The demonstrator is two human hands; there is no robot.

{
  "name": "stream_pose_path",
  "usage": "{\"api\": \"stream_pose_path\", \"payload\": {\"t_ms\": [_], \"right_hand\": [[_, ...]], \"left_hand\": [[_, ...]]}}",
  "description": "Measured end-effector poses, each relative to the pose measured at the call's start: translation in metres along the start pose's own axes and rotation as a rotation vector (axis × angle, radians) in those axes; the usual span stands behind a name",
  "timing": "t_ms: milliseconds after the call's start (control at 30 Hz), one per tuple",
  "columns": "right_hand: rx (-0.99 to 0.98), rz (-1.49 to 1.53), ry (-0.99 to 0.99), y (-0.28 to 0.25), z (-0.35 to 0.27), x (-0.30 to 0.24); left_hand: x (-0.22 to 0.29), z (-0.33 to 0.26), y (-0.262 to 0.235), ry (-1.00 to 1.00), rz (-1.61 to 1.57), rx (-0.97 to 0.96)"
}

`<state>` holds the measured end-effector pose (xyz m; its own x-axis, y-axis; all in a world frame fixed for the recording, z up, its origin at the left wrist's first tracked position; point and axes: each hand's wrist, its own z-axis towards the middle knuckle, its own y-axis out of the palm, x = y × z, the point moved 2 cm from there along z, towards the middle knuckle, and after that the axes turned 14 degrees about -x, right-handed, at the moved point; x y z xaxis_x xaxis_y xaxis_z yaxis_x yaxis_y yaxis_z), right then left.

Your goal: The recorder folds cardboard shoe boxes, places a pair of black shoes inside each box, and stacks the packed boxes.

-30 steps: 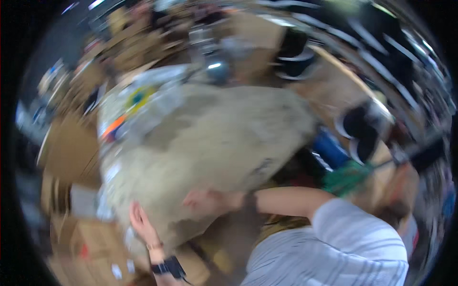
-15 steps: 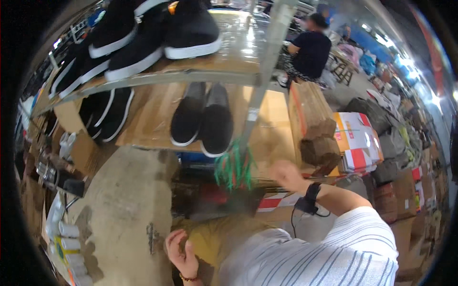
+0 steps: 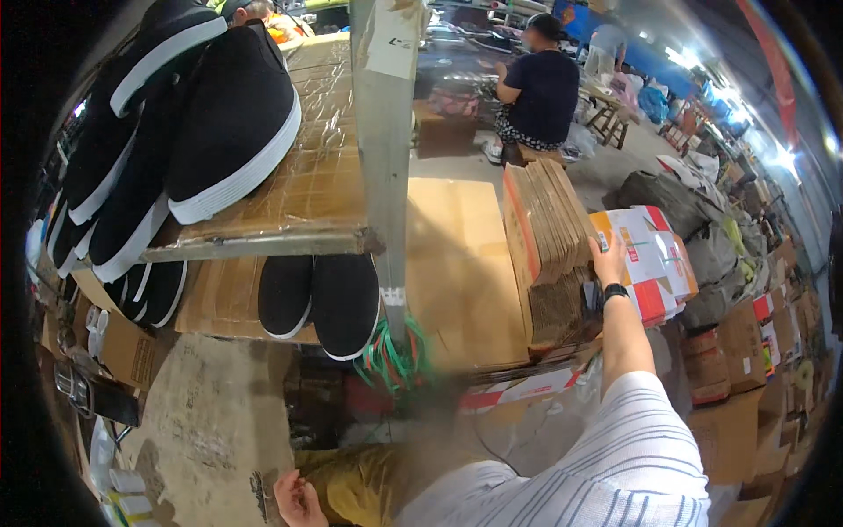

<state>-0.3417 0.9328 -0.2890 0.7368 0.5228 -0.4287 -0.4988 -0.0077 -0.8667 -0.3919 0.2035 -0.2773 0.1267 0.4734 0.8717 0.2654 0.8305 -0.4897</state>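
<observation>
Nearest, at the lower edge, the left hand (image 3: 297, 499) rests low beside a mustard-yellow cloth (image 3: 360, 481), its fingers (image 3: 309, 511) loosely curled and gripping nothing that shows. It lies just above the grey concrete floor (image 3: 211, 422). The striped white sleeve (image 3: 632, 457) of the right arm rises from the lower right.

Farther up, the right hand (image 3: 609, 258), with a dark watch (image 3: 615, 291) at the wrist, is stretched out to the stack of flattened cardboard boxes (image 3: 549, 241) standing on edge. The palm lies against the stack's right side and the fingers are spread flat on it, not closed around anything. Just behind the hand, touching the stack, sits a white carton with red and blue print (image 3: 654, 259).

Left of the stack, a bundle of green straps (image 3: 391, 356) hangs at the foot of a grey metal post (image 3: 386, 158). A pair of black slip-on shoes (image 3: 320, 303) lies on the lower cardboard-lined shelf beside it. On the upper shelf (image 3: 299, 211), more black shoes with white soles (image 3: 211, 123) lie in a row.

Far back, a seated person in a dark shirt (image 3: 540, 88) faces away, among bags and boxes.
</observation>
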Motion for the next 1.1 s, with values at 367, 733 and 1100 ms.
{"api": "stream_pose_path", "payload": {"t_ms": [367,733,1100], "right_hand": [[0.268,0.061,-0.146,0.011,0.01,-0.013],[0.369,0.073,0.096,-0.071,0.023,0.021],[0.158,0.304,-0.696,-0.354,0.03,0.1]], "left_hand": [[-0.034,-0.015,-0.036,0.002,0.215,0.118],[-0.038,-0.042,-0.064,-0.242,-0.319,0.216],[0.104,0.021,0.007,0.486,-0.081,-0.07]]}}
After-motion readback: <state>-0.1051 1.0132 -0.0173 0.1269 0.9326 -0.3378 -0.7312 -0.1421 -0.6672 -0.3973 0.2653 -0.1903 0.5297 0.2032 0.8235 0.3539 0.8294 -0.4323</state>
